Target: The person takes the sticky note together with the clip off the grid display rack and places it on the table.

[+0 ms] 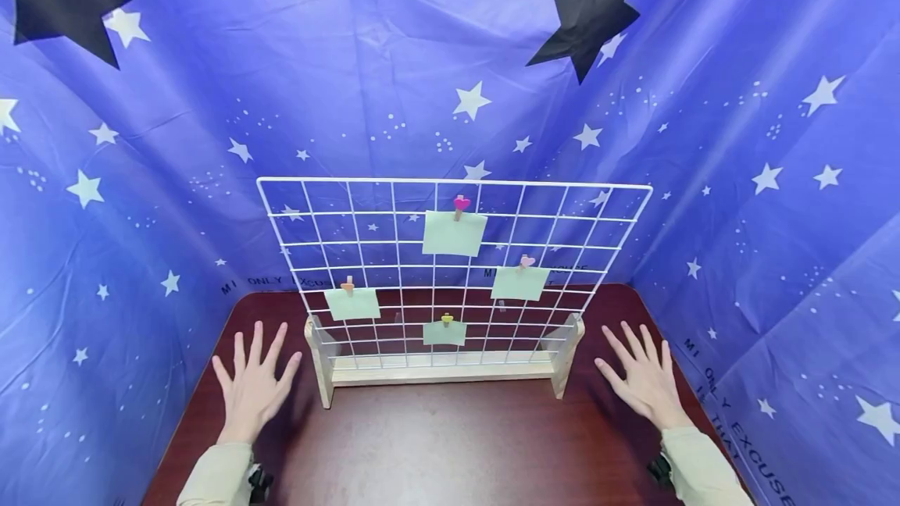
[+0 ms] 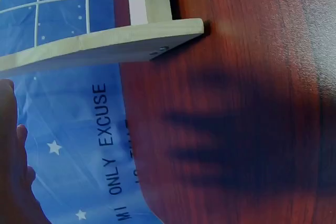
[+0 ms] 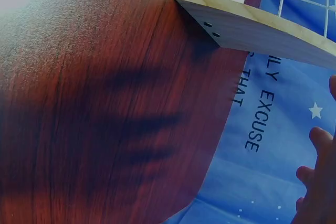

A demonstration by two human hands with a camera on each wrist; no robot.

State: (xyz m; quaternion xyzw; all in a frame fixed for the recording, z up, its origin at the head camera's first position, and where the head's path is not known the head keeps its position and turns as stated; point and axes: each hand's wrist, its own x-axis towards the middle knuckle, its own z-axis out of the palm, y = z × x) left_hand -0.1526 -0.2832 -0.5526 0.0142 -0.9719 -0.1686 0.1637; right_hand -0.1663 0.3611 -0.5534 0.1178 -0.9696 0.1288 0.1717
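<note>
A white wire grid (image 1: 415,265) stands on a pale wooden base (image 1: 443,373) in the middle of the table. Small pale green paper notes hang on it: a top note (image 1: 450,236), a right note (image 1: 519,285), a left note (image 1: 354,305) and a bottom note (image 1: 443,334). Each is held by a small clip, such as the pink heart clip (image 1: 461,204) and the yellow clip (image 1: 447,319). My left hand (image 1: 255,389), fingers spread, is left of the base, apart from it. On the other side my right hand (image 1: 643,381) is likewise spread and holds nothing.
The dark red-brown wooden table (image 1: 436,443) carries the stand. A blue curtain (image 1: 394,139) with stars and printed words surrounds its back and sides. The base's left upright (image 2: 115,40) and right upright (image 3: 262,27) are nearest the hands, whose shadows fall on the tabletop.
</note>
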